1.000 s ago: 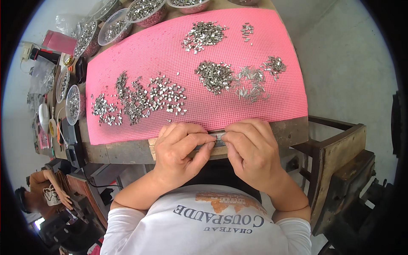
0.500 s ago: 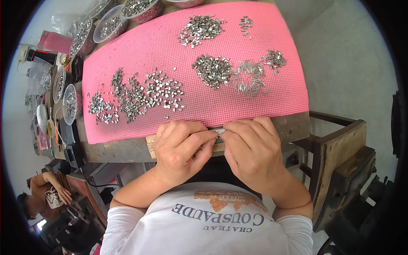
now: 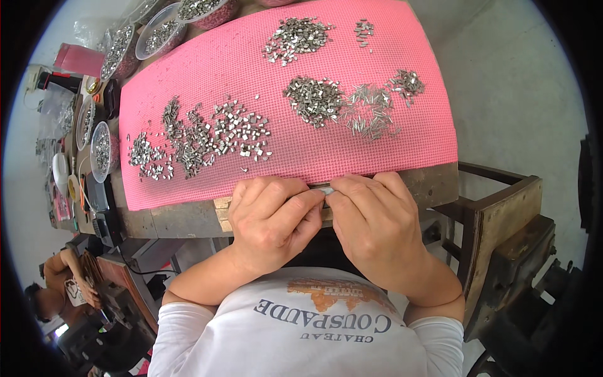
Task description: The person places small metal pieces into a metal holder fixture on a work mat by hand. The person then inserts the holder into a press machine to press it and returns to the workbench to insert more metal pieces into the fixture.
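Over the near edge of the pink mat (image 3: 352, 157), my two hands meet with thumbs and fingertips pressed together. Between them sits a small silvery-grey metal piece (image 3: 325, 190), mostly covered by the fingers. My left hand (image 3: 270, 213) pinches at its left side. My right hand (image 3: 374, 220) is closed at its right side, fingers curled. A pale wooden block (image 3: 222, 215) at the table edge shows beside and below my left hand. Small metal bits lie beyond: a scattered group (image 3: 201, 138) at left, a dense pile (image 3: 313, 102) and thin pins (image 3: 369, 113) at centre right.
Another metal pile (image 3: 295, 39) and a few bits (image 3: 363, 31) lie farther back. Plastic tubs of metal bits, including one tub (image 3: 161, 31), line the far left. A wooden stand (image 3: 502, 213) is at right. Another person (image 3: 69, 283) sits at lower left.
My hands stay together at the mat edge, with the fingers shifting slightly around the metal piece. The view has tilted a little. The other person's hand at lower left has moved down.
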### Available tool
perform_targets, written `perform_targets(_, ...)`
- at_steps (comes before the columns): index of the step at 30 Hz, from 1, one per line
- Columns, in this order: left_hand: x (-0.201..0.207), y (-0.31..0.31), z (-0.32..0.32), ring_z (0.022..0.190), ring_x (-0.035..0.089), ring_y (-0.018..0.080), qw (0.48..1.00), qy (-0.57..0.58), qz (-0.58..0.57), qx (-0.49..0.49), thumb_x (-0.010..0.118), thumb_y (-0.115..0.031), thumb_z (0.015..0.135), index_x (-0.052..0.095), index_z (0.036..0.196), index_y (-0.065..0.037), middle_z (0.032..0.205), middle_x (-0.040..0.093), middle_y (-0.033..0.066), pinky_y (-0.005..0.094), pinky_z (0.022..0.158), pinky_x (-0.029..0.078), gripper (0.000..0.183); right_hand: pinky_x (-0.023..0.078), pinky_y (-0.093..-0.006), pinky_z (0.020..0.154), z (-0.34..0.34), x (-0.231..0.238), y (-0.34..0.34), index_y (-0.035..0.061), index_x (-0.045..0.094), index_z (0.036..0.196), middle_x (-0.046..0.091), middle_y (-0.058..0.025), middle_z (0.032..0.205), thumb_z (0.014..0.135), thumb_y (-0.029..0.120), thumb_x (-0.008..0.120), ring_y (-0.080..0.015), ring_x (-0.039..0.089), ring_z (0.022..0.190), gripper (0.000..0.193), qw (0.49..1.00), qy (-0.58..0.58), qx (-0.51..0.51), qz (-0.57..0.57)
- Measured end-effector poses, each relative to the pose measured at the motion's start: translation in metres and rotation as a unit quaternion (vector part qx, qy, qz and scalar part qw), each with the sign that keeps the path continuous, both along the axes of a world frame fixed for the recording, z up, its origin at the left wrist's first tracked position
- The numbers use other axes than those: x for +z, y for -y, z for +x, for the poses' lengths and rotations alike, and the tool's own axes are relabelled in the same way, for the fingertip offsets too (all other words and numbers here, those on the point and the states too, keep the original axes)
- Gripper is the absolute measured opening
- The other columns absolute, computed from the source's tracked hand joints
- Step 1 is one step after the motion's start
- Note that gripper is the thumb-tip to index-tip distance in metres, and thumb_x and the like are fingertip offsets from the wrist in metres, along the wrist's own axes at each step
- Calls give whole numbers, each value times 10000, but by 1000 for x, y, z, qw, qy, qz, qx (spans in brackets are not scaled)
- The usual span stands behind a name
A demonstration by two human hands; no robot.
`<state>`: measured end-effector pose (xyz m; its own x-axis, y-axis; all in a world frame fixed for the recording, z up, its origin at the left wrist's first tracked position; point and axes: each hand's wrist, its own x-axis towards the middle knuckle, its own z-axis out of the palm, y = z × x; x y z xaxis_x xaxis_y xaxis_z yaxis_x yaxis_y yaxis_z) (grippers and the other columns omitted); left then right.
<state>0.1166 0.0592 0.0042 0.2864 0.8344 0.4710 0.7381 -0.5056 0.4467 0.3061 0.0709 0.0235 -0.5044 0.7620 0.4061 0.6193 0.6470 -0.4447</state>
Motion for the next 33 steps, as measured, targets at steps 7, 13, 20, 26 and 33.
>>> perform_targets(7, -3, -2, -3, 763, 619, 201, 999, 47, -21, -11, 801, 3, 642, 762, 893, -120, 875, 671, -5, 335, 643, 467, 282, 508, -389, 766, 1, 6, -2, -23, 686, 935, 710, -140, 987, 726, -19, 741, -267, 709, 874, 217, 999, 32, 13, -41)
perform_targets(13, 9, -6, 0, 789, 627, 233, 988, 73, -133, 8, 815, -19, 646, 742, 867, -116, 884, 679, 17, 354, 683, 500, 252, 506, -388, 767, 1, 10, -2, -22, 684, 931, 709, -136, 975, 734, -8, 732, -266, 699, 843, 202, 998, 37, 16, -42)
perform_targets(20, 9, -7, -3, 814, 626, 255, 980, 69, -185, 13, 807, -63, 677, 725, 945, -114, 897, 678, 28, 379, 697, 488, 285, 439, -356, 725, -5, 2, -6, 35, 606, 737, 520, -75, 747, 701, 67, 682, -209, 589, 720, 90, 999, 30, 9, 20)
perform_targets(26, 8, -3, -4, 827, 633, 262, 988, 91, -126, -7, 809, -47, 669, 735, 1011, -103, 917, 680, 40, 376, 710, 484, 355, 478, -369, 771, -9, 19, -5, 19, 612, 755, 603, -115, 815, 689, 62, 678, -240, 655, 799, 103, 995, 103, 19, 2)
perform_targets(33, -6, 15, -34, 837, 661, 247, 984, 166, 44, -35, 820, 1, 658, 761, 985, -86, 953, 703, 49, 366, 723, 489, 343, 515, -413, 848, -4, 25, -2, -46, 709, 1001, 713, -170, 1038, 761, 22, 681, -313, 713, 954, 251, 992, 116, 20, -33)
